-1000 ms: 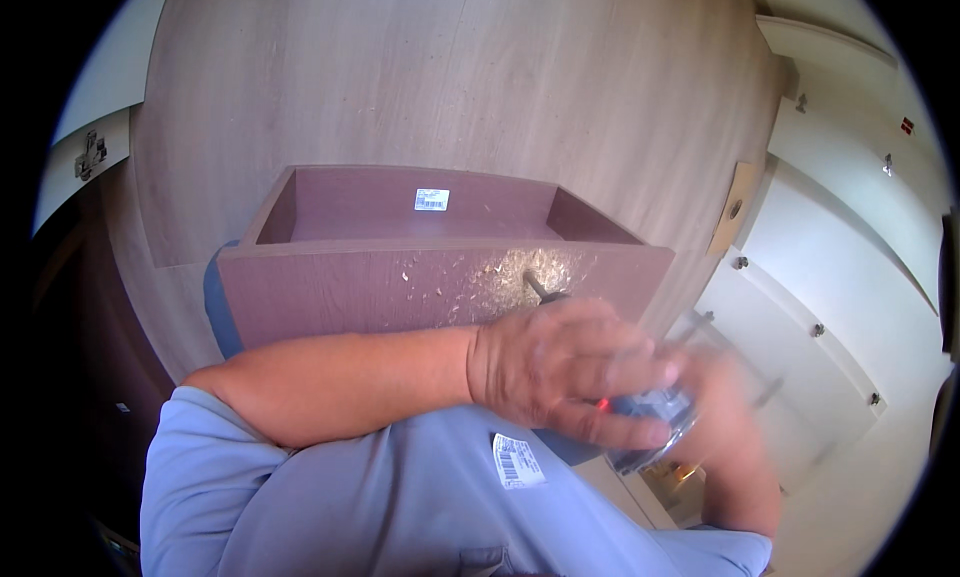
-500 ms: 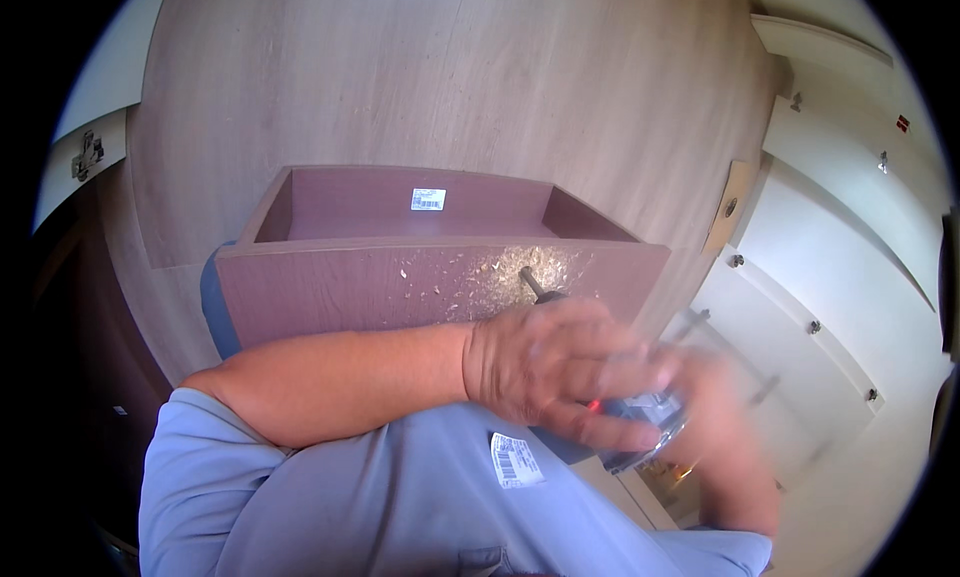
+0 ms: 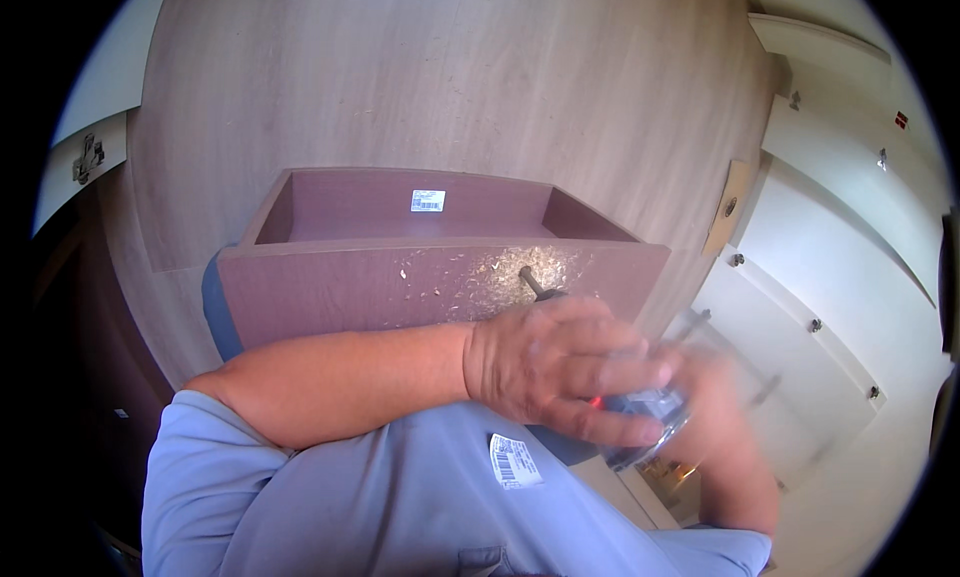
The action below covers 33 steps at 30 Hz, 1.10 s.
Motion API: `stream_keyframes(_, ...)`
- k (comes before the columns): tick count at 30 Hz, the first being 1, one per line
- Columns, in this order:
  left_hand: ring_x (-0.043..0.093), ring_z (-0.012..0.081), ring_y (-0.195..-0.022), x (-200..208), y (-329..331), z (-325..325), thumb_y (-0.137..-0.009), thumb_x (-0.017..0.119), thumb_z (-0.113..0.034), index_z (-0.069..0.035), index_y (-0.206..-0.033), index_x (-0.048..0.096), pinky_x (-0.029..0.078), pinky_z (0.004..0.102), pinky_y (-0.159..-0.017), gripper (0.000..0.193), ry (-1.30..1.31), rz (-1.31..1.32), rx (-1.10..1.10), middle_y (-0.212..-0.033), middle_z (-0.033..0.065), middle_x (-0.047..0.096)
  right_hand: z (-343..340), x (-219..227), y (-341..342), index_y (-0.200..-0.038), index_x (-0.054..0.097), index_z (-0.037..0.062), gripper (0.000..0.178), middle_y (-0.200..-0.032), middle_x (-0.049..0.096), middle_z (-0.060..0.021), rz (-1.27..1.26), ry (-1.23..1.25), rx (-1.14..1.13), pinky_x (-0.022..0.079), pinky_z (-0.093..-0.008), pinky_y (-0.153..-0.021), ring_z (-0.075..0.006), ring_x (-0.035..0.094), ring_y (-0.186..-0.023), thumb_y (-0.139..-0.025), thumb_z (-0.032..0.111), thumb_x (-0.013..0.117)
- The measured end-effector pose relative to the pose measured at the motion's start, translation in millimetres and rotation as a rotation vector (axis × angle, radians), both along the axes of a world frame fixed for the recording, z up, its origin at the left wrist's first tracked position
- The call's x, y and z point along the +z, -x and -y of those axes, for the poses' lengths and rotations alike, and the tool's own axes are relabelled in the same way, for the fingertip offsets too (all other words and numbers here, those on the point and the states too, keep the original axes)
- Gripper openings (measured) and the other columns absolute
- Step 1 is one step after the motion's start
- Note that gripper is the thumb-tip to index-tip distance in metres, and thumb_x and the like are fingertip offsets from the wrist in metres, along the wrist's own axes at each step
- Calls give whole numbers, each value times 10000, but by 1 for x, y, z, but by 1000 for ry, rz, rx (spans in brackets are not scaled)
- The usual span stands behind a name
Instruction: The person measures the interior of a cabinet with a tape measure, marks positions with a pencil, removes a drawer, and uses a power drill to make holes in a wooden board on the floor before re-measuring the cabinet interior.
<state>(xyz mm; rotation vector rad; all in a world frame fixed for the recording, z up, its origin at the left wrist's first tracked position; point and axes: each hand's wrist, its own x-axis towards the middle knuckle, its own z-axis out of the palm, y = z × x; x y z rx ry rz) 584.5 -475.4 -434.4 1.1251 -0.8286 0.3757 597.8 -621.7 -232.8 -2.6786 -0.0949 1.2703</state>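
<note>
A reddish-brown wooden drawer (image 3: 330, 295) rests in front of me, its broad outer panel turned towards me. The thin bit (image 3: 531, 279) of a power drill meets that panel right of its middle, amid a heap of pale wood shavings (image 3: 505, 275). My left hand (image 3: 560, 367) lies closed over the front of the drill, hiding most of its body. Behind it, my right hand (image 3: 708, 387) is smeared by motion but grips the drill's rear. A dark, partly clear part of the drill (image 3: 645, 407) and a red light show between the hands.
A white label (image 3: 428, 201) is stuck inside the drawer. White panels (image 3: 800, 307) with metal fittings lean at the right, beside a narrow tan strip (image 3: 726, 207). Another white panel with a metal hinge (image 3: 88, 159) stands at the left. Wood-look floor (image 3: 400, 67) stretches beyond the drawer.
Hardly anything differs. Both hands keep their place on the drill, the bit stays at the same spot, and the right hand remains blurred.
</note>
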Motion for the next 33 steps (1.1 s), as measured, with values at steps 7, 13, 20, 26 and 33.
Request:
stream_keyframes(7,668,279,-1158,0,-1,-3,-928,763,-185,-366,-1511,481,603,398,-791,672,6,-8,10,-1439,83,593,-5,2,-5,-1176,718,44,567,-870,736,-107,-30,11,-28,568,-434,-683,-336,737,-768,-674,278,837)
stream_keyframes(13,681,278,-1119,1,-6,3,-918,768,-165,-342,-1482,520,614,383,-769,641,1,-27,-27,-1446,93,594,3,2,-12,-1011,695,62,434,-825,708,-116,-33,-24,-78,554,-439,-646,-357,715,-736,-643,240,840)
stream_keyframes(20,680,286,-1113,0,-1,2,-900,785,-167,-328,-1489,526,614,382,-776,663,29,-47,10,-1450,100,591,-3,0,-15,-1062,697,56,479,-824,712,-130,-28,-15,-89,554,-447,-657,-368,717,-734,-663,279,837)
stream_keyframes(26,683,287,-1093,-4,-3,3,-899,782,-187,-321,-1484,535,606,392,-774,649,64,18,-5,-1446,111,591,-5,-1,-8,-931,641,73,398,-804,682,-131,35,-33,-46,544,-464,-638,-378,696,-723,-650,268,844)
stream_keyframes(33,687,287,-1097,-3,-5,-1,-895,774,-156,-302,-1477,541,605,400,-783,644,91,34,-52,-1435,122,591,-2,-1,3,-918,628,66,365,-784,668,-124,12,-1,-62,534,-459,-627,-385,686,-722,-648,216,823)
